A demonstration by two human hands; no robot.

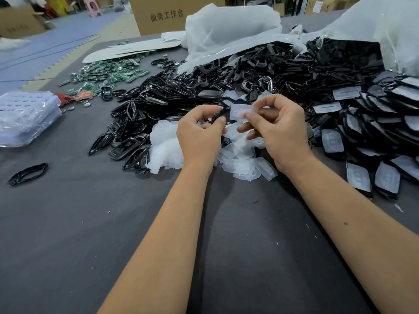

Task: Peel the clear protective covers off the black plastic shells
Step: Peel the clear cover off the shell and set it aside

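Note:
My left hand (199,134) grips a black plastic shell (221,114) by its edge, above the middle of the table. My right hand (280,130) pinches a clear protective cover (240,111) at the shell's right end, thumb and forefinger closed on it. Whether the cover still sticks to the shell is hidden by my fingers. Under my hands lies a heap of loose clear covers (240,159). Shells that still wear covers (362,137) are stacked at the right. A heap of bare black shells (145,109) lies to the left.
White plastic bags (231,30) spill black shells at the back. Green circuit boards (106,73) lie far left, beside flat white sheets (127,49). A stack of clear trays (25,118) sits at the left edge. One lone shell (28,173) lies on the grey table (90,223).

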